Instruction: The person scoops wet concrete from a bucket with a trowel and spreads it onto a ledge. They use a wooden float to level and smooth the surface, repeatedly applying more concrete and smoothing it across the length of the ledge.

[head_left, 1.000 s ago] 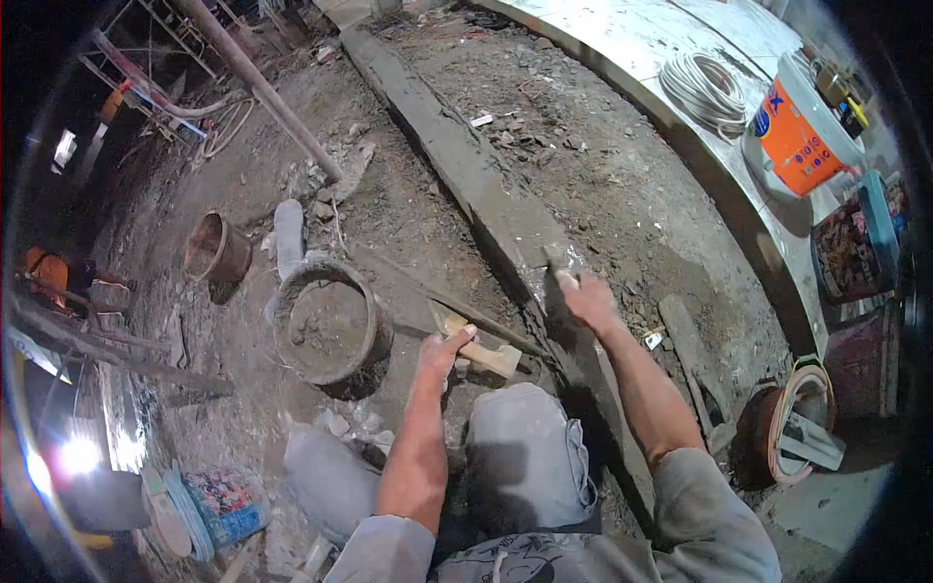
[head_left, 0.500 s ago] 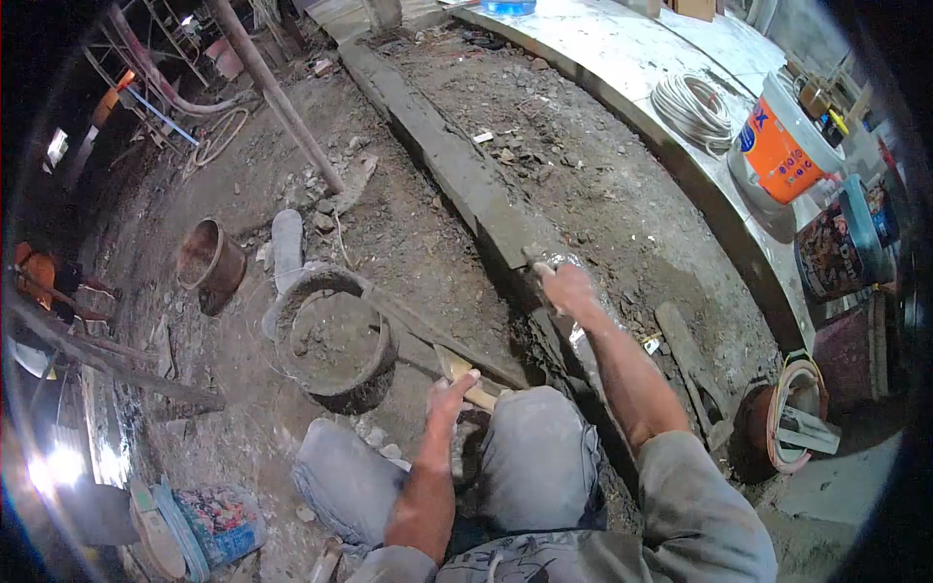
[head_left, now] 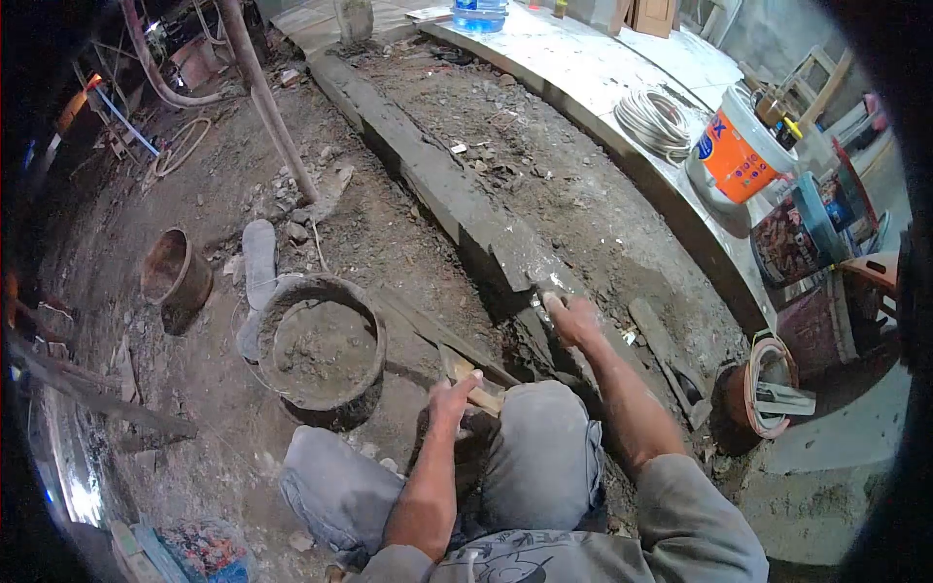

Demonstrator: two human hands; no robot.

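My right hand [head_left: 575, 323] is closed around a small tool, apparently a trowel, low over the long mortar-covered curb [head_left: 447, 194]. The tool is mostly hidden by my fingers. There the smooth grey top of the curb breaks off at a rough edge. My left hand [head_left: 453, 396] rests near my knee, gripping a small flat wooden piece [head_left: 483, 399] with a pale face. Just left of it stands a round dark tub [head_left: 375, 364] holding wet grey mortar [head_left: 321, 345]. A narrow plank [head_left: 418, 325] lies between the tub and the curb.
A slanted pole [head_left: 267, 107] stands on the dirt beyond the tub, with a rusty bucket [head_left: 180, 277] at left. Along the right are a tiled ledge [head_left: 583, 78], coiled cable [head_left: 653, 124], an orange-labelled bucket [head_left: 734, 160] and a tool-filled pail [head_left: 743, 408]. A board [head_left: 661, 350] lies on the dirt.
The view has shifted, so most surroundings appear farther left and lower. My right hand shows slightly lower, still at the curb's rough edge; the left keeps its hold on the wooden piece.
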